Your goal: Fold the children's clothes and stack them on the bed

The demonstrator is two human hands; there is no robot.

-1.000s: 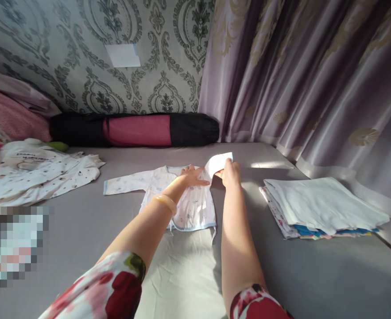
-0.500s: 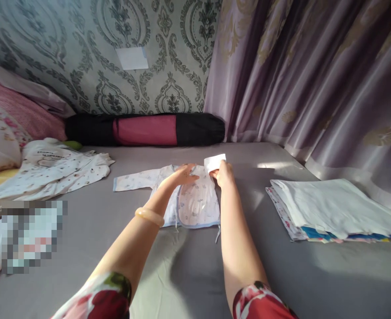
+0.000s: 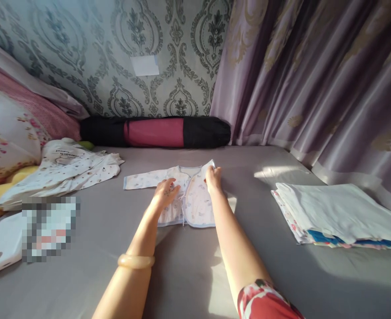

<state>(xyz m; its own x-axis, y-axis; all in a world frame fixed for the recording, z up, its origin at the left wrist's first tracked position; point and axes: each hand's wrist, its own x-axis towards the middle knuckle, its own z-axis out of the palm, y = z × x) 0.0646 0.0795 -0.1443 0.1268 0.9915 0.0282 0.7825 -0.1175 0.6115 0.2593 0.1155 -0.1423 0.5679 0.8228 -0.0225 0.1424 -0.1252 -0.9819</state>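
Observation:
A small white baby shirt (image 3: 198, 201) with blue trim and a faint print lies front up on the grey sheet. One sleeve (image 3: 142, 179) stretches out flat to the left. My right hand (image 3: 213, 178) is closed on the other sleeve at the right shoulder, where a folded bit of white cloth sticks up past the fingers. My left hand (image 3: 166, 193) is over the left half of the shirt, its fingers apart and holding nothing. A thin tie hangs down the front of the shirt.
Folded clothes (image 3: 338, 212) are stacked at the right. A printed white garment (image 3: 79, 168), a pillow (image 3: 9, 119) and a white device (image 3: 7, 239) are at the left. A black and pink roll (image 3: 153, 132) lies along the wall, beside purple curtains (image 3: 281, 66).
My left hand has moved left and nearer, off the shirt's collar area. My right hand has brought the sleeve cloth slightly inward, and less of it shows. The view has shifted a little.

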